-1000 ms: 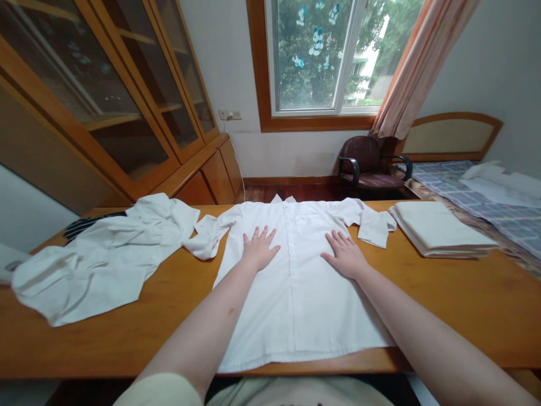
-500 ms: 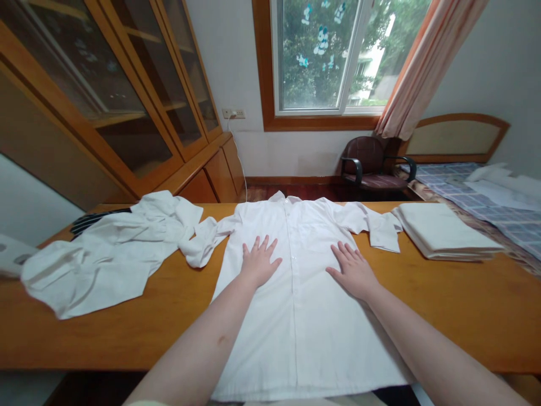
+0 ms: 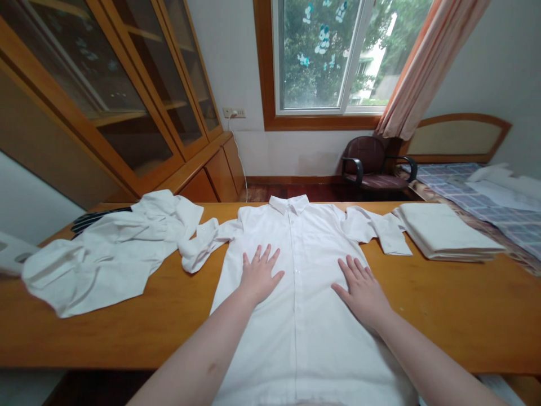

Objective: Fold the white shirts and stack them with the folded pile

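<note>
A white button-up shirt (image 3: 315,327) lies front side up on the wooden table, its collar at the far edge and its hem past the near edge. Flat on its left half rests my left hand (image 3: 261,275), fingers spread. My right hand (image 3: 362,287) is laid open on the right half, fingers stretched out. Between them runs the button placket. Both sleeves are bent out to the sides; the left cuff touches or lies close to a crumpled white garment (image 3: 105,248).
On the brown table (image 3: 456,316), a folded white cloth stack (image 3: 443,228) sits at the right. A black striped cloth (image 3: 95,219) shows behind the crumpled garment. Beyond stand a glass-door cabinet (image 3: 169,113), an armchair (image 3: 372,163) and a bed (image 3: 499,192).
Both hands have slid toward me, drawing the shirt nearer. Its collar now shows fully on the table, and the hem reaches further over the near edge.
</note>
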A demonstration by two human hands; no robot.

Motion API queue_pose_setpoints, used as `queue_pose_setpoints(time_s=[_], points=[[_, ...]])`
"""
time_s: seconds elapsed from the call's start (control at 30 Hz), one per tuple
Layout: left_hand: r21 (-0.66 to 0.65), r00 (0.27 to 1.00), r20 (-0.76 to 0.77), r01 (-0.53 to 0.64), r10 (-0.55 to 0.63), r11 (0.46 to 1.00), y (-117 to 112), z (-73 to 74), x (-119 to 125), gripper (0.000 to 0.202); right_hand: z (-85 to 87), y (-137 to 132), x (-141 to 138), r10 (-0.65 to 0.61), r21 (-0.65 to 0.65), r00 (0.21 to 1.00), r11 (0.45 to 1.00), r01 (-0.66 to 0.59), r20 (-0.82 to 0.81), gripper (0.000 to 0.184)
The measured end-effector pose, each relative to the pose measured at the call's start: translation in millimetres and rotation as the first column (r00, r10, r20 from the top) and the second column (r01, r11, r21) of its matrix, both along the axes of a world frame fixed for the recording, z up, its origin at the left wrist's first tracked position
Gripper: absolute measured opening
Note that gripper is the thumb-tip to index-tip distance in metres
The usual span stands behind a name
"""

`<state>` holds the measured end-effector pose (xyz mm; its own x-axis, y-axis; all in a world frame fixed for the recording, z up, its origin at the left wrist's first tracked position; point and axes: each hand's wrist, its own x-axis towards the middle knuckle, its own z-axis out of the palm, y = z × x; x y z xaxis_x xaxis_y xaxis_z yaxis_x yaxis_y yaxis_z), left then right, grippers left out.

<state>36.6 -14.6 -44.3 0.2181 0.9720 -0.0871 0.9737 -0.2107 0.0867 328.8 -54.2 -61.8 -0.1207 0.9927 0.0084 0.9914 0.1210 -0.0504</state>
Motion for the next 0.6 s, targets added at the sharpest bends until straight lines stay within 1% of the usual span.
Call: queue_pose_setpoints(time_s=[0.1, 0.17, 0.23, 0.3, 0.37, 0.4, 0.43, 0.47, 0.53, 0.6], points=[[-0.016, 1.000, 0.007, -0.002, 0.002, 1.000, -5, 0.8, 1, 0.064, -1.8, -9, 1, -0.007, 0.007, 1.000, 1.000, 0.007, -0.002, 0.072], [-0.018, 1.000, 0.011, -0.002, 0.002, 1.000, -7, 0.9, 1, 0.064, 0.5, -11, 1, -0.007, -0.001, 1.000, 1.000, 0.007, 0.002, 0.072], [-0.014, 1.000, 0.011, -0.003, 0.004, 1.000, -8, 0.7, 1, 0.064, 8.8, -10, -1, -0.005, -0.022, 1.000, 1.000, 0.005, 0.003, 0.072], [-0.010, 1.000, 0.008, 0.000, 0.000, 1.000, -7, 0.7, 2, 0.065, 23.5, -2, -5, -0.011, -0.058, 1.000, 0.998, 0.011, -0.011, 0.069], [-0.010, 1.000, 0.004, 0.002, -0.002, 1.000, -7, 1.2, 2, 0.064, 40.4, 14, -11, -0.043, -0.106, 0.998, 0.994, 0.038, -0.049, 0.058], [-0.010, 1.000, 0.001, 0.000, 0.000, 1.000, -7, 1.8, 2, 0.064, 47.7, 24, -14, -0.110, -0.128, 0.992, 0.987, 0.101, -0.060, 0.057], [-0.011, 1.000, -0.002, -0.003, 0.003, 1.000, -7, 2.4, 2, 0.064, 53.2, 36, -18, -0.159, -0.134, 0.985, 0.980, 0.149, -0.066, 0.057], [-0.012, 1.000, -0.006, -0.007, 0.007, 1.000, -7, 3.1, 2, 0.064, 56.1, 49, -22, -0.157, -0.108, 0.984, 0.983, 0.147, -0.085, 0.055], [-0.015, 1.000, -0.013, -0.012, 0.012, 1.000, -8, 4.0, 2, 0.064, 54.0, 75, -29, -0.075, -0.028, 0.990, 0.997, 0.072, -0.117, 0.051], [-0.019, 1.000, -0.015, -0.012, 0.012, 1.000, -8, 3.7, 2, 0.064, 42.8, 99, -34, -0.005, 0.062, 0.993, 0.998, 0.012, -0.115, 0.051]])
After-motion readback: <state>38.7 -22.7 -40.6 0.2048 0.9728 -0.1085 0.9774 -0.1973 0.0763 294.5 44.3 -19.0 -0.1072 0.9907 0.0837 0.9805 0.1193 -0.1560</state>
